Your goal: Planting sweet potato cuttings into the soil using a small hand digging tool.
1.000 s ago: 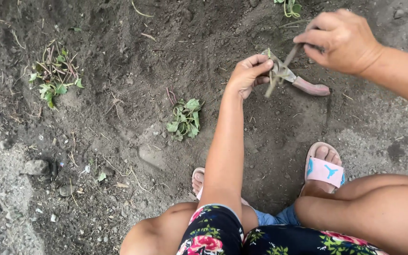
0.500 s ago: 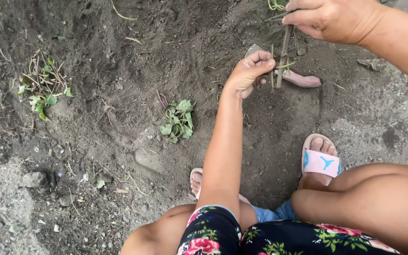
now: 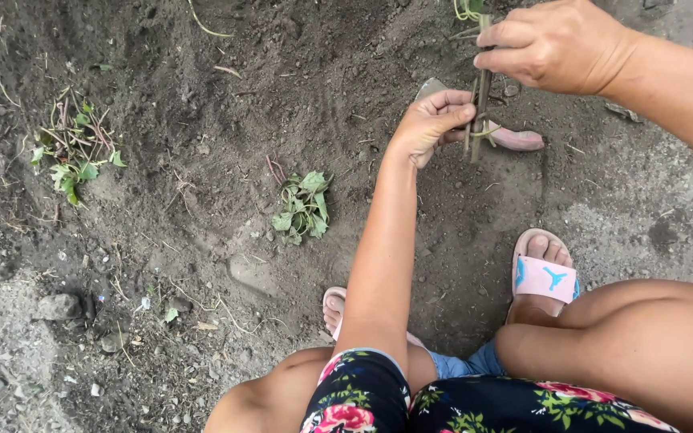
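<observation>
L hand: grips trowel by stems.
R hand: pinches stem bundle.
Risk: stems may snap if squeezed/bent hard.

Bare dark soil lies open left of the leafy seedling, up to a second plant clump. Right of the seedling, a forearm, stems and pink trowel handle crowd the ground.

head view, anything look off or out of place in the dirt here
Nothing is spilled or broken. The pink-handled trowel lies flat on the soil, partly hidden behind the left hand. The right hand holds a bundle of stems upright. Two planted clumps look limp.
</observation>
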